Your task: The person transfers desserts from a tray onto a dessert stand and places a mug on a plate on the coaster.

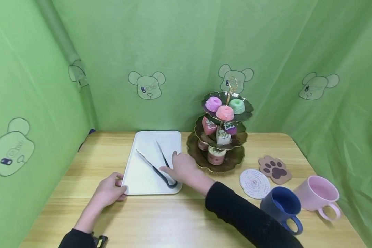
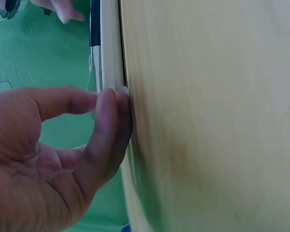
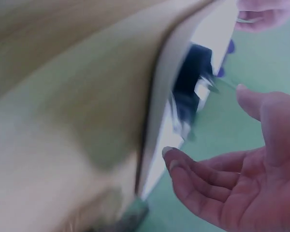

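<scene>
A white rectangular tray (image 1: 142, 186) lies on the wooden table with a pair of tongs (image 1: 160, 174) on it, metal-tipped with black handles. The tongs' arms are spread in a V, tips toward the far side. At the tray's near left corner my left hand (image 1: 107, 189) pinches the rim; the left wrist view shows thumb and fingers on either side of the tray edge (image 2: 110, 53). My right hand (image 1: 184, 168) hovers over the tray's right side, close to the tongs, fingers apart from the thumb. In the right wrist view this hand (image 3: 222, 179) holds nothing.
Right of the tray stands a three-tier dessert stand (image 1: 193, 162) bearing toy cakes. Further right are a round woven coaster (image 1: 255, 183), a paw-shaped coaster (image 1: 275, 168), a blue mug (image 1: 276, 206) and a pink mug (image 1: 310, 196). Green curtains (image 1: 179, 41) surround the table.
</scene>
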`<state>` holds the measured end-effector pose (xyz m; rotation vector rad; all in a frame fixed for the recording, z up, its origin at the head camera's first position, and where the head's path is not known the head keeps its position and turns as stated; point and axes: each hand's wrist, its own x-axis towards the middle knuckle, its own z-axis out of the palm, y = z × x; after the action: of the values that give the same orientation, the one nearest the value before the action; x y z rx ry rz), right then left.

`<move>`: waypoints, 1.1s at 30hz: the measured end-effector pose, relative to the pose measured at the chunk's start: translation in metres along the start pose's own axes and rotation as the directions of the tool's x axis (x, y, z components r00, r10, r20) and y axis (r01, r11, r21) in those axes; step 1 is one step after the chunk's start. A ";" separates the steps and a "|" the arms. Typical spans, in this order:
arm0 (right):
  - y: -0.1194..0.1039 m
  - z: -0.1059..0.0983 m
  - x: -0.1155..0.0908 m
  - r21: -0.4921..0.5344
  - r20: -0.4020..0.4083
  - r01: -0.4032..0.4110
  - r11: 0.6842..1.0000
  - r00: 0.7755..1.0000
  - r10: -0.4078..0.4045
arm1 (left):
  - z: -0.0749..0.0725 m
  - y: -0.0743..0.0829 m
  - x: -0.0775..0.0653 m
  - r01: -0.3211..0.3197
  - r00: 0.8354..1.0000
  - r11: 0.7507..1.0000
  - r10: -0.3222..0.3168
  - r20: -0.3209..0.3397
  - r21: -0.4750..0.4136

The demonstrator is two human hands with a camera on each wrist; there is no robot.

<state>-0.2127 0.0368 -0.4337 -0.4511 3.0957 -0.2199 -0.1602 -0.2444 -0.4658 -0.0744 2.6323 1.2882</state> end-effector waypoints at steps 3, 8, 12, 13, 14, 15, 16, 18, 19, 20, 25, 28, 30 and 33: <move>0.021 -0.022 -0.017 0.021 -0.061 0.042 0.999 0.997 -0.041 | -0.006 0.006 -0.004 -0.053 0.996 0.983 0.065 -0.064 0.174; 0.062 -0.055 -0.045 0.006 -0.045 0.040 0.999 0.998 -0.039 | -0.014 0.026 -0.014 -0.132 0.961 0.914 0.213 -0.177 0.383; 0.098 -0.074 -0.063 -0.036 0.007 0.050 0.998 0.999 -0.050 | -0.010 0.049 -0.023 -0.195 0.934 0.886 0.298 -0.195 0.421; 0.107 -0.079 -0.067 -0.039 0.023 0.049 0.998 0.999 -0.048 | -0.008 0.054 -0.026 -0.214 0.928 0.879 0.319 -0.192 0.427; 0.117 -0.083 -0.071 -0.033 0.050 0.045 0.998 0.998 -0.044 | -0.005 0.058 -0.028 -0.234 0.921 0.872 0.341 -0.190 0.431; 0.126 -0.087 -0.075 -0.036 0.070 0.044 0.998 0.997 -0.042 | -0.002 0.063 -0.030 -0.252 0.914 0.866 0.360 -0.188 0.433; 0.134 -0.092 -0.078 -0.034 0.099 0.035 0.999 0.995 -0.031 | 0.001 0.067 -0.032 -0.272 0.906 0.860 0.381 -0.188 0.433; 0.149 -0.101 -0.084 -0.026 0.172 0.009 1.000 0.985 -0.004 | 0.008 0.073 -0.035 -0.305 0.890 0.848 0.415 -0.186 0.433; 0.158 -0.103 -0.085 -0.027 0.204 -0.002 1.000 0.979 0.007 | 0.012 0.076 -0.036 -0.319 0.883 0.842 0.431 -0.186 0.435; 0.166 -0.106 -0.087 -0.025 0.233 -0.011 1.000 0.972 0.017 | 0.016 0.078 -0.037 -0.330 0.876 0.837 0.444 -0.189 0.437; 0.207 -0.104 -0.094 -0.043 0.317 -0.058 0.997 0.946 0.068 | 0.038 0.093 -0.041 -0.367 0.853 0.816 0.486 -0.188 0.446; 0.227 -0.095 -0.095 -0.058 0.336 -0.060 0.997 0.939 0.076 | 0.050 0.100 -0.043 -0.380 0.850 0.808 0.497 -0.175 0.451; 0.238 -0.087 -0.094 -0.070 0.336 -0.054 0.996 0.939 0.074 | 0.058 0.104 -0.043 -0.388 0.847 0.798 0.506 -0.163 0.461; 0.248 -0.076 -0.092 -0.091 0.348 -0.034 0.995 0.935 0.064 | 0.067 0.109 -0.043 -0.397 0.844 0.784 0.517 -0.147 0.477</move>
<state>-0.1968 0.3085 -0.3945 -0.3669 2.7673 -0.0060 -0.1224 -0.1263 -0.4126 0.5412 3.2507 0.8014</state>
